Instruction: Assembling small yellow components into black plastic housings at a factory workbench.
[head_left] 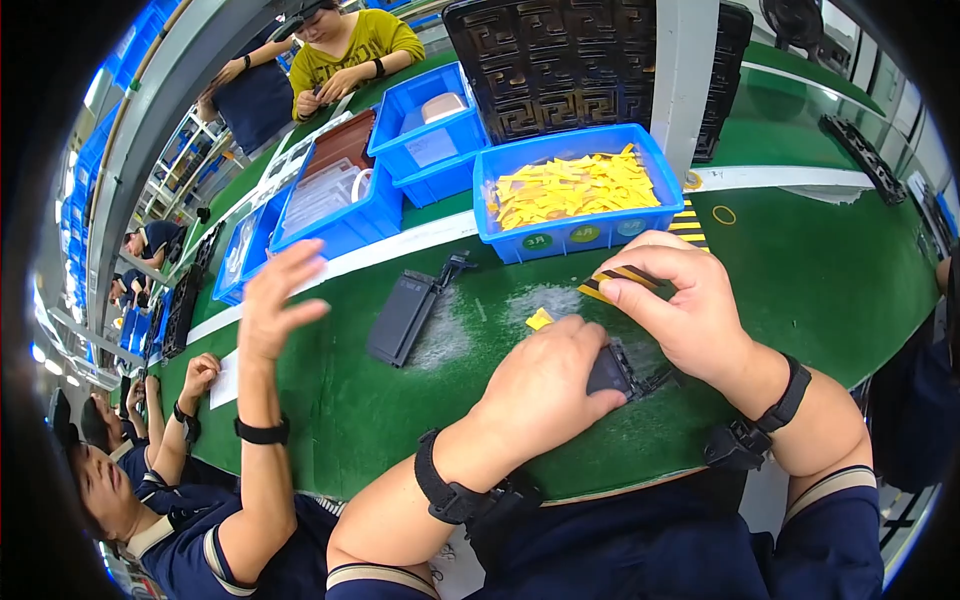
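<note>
My left hand (pixel 540 390) is closed around a dark plastic part (pixel 610 372) low on the green bench. Much of that part lies hidden under my fingers. A small yellow piece (pixel 539 319) shows by the knuckles of this hand. Just above and to the right, my right hand (pixel 685 300) pinches a black-and-yellow striped strip (pixel 640 276) between thumb and fingers. Whether the strip is tape or a tool handle, I cannot make out. A second dark plastic part (pixel 405 317), with an arm at its upper end, lies farther left.
A blue bin (pixel 490 215) of small yellow pieces stands beyond my hands, with more blue bins (pixel 385 215) to its left. A metal post (pixel 690 80) rises behind. At my left, a co-worker's raised hand (pixel 280 300) hovers over the bench. A rubber band (pixel 724 215) lies at right.
</note>
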